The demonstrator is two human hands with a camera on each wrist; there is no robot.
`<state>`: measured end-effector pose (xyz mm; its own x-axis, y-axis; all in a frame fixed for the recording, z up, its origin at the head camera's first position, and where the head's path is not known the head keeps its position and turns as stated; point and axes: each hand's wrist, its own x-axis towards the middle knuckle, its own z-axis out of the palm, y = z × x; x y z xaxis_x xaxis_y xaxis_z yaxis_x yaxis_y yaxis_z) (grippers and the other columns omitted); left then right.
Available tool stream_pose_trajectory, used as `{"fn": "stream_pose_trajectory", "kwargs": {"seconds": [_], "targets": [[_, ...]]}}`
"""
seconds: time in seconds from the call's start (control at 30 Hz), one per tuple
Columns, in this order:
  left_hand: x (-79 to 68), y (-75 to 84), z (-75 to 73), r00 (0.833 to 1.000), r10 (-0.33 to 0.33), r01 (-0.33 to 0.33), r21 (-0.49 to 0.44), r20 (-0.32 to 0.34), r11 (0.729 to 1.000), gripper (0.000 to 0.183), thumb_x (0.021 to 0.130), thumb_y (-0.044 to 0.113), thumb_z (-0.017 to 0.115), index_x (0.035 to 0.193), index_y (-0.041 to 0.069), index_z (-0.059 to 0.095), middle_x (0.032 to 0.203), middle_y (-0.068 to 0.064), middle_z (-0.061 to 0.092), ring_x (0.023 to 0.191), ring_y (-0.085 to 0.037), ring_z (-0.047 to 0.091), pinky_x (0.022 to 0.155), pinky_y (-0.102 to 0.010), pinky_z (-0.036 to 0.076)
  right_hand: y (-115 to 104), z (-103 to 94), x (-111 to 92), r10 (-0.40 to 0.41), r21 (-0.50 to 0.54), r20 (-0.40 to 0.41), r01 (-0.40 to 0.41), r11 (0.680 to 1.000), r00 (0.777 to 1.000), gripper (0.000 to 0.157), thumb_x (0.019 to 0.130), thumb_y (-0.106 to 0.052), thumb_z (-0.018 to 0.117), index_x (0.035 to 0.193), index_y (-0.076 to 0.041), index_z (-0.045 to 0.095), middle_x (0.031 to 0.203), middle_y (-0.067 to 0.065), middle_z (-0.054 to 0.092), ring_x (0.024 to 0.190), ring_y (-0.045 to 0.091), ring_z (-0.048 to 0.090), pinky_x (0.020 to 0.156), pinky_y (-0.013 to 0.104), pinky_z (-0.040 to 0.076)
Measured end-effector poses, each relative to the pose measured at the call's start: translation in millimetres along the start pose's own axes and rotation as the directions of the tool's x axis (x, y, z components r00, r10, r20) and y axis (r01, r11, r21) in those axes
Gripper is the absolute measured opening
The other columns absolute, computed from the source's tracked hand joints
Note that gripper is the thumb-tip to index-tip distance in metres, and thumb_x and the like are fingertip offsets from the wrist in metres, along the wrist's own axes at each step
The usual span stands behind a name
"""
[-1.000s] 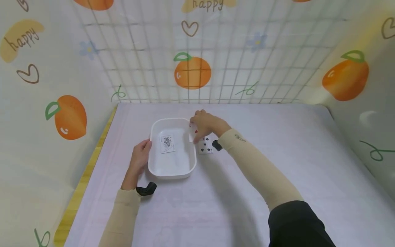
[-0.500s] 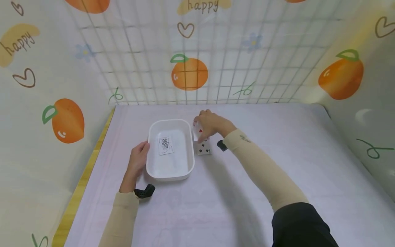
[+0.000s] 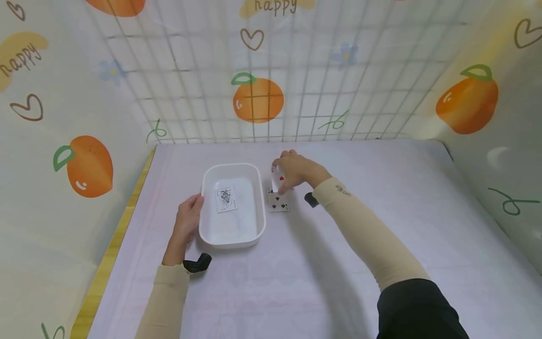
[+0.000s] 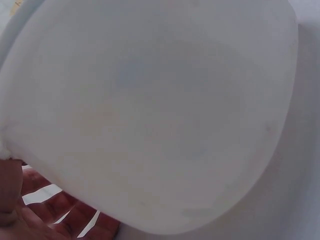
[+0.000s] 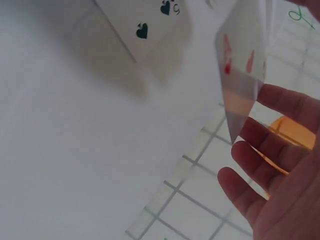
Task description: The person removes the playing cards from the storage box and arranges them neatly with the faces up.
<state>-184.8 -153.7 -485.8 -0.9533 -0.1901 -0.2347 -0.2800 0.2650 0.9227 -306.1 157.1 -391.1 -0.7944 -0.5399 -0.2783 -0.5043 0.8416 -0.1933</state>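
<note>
My left hand (image 3: 187, 219) grips the left side of a white rectangular plastic tray (image 3: 232, 244), thumb at the rim. In the left wrist view the tray's pale wall (image 4: 165, 125) fills most of the picture, with fingers spread behind its lower edge. A black-and-white joker card (image 3: 226, 199) lies face up inside the tray. To the right of the tray, my right hand (image 3: 298, 168) pinches a playing card with red hearts (image 3: 277, 179), which stands on edge, tilted, in the right wrist view. Just below that hand, a spade card (image 3: 278, 205) lies face up on the table.
A white cloth (image 3: 254, 292) covers the table, with a yellow strip (image 3: 111, 254) along its left edge. Behind rises a grid panel (image 3: 313, 89) under a printed sheet with oranges. Black devices (image 3: 197, 262) are worn at both wrists.
My right hand has moved to the right, away from the tray's rim, with the heart card in its fingers. The left hand keeps its grip on the tray. The head view has shifted slightly.
</note>
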Motion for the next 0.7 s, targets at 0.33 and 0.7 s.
{"fn": "stream_pose_trajectory", "kwargs": {"seconds": [0.33,0.7], "targets": [[-0.6,-1.0,0.5,1.0,0.012,-0.012,-0.008,-0.005,1.0,0.051,0.105,0.038,0.044,0.147,0.009,0.046,0.142,-0.015,0.052,0.124,-0.031,0.054,0.102,-0.047,0.046,13,6.8,-6,0.054,0.015,0.027,-0.055,0.998,0.998,0.085,0.067,-0.041,0.087,0.14,-0.014,0.055,0.131,0.014,0.049,0.112,0.03,0.041,0.084,0.046,0.049],[0.0,-0.9,0.9,1.0,0.007,-0.007,0.001,-0.014,1.0,0.05,0.106,0.037,0.043,0.147,0.009,0.046,0.143,-0.015,0.052,0.125,-0.031,0.053,0.102,-0.047,0.046,24,16.1,-10,0.072,0.002,0.058,-0.073,0.997,0.996,0.084,0.066,-0.042,0.087,0.139,-0.015,0.056,0.128,0.014,0.051,0.113,0.03,0.041,0.085,0.048,0.048]]}}
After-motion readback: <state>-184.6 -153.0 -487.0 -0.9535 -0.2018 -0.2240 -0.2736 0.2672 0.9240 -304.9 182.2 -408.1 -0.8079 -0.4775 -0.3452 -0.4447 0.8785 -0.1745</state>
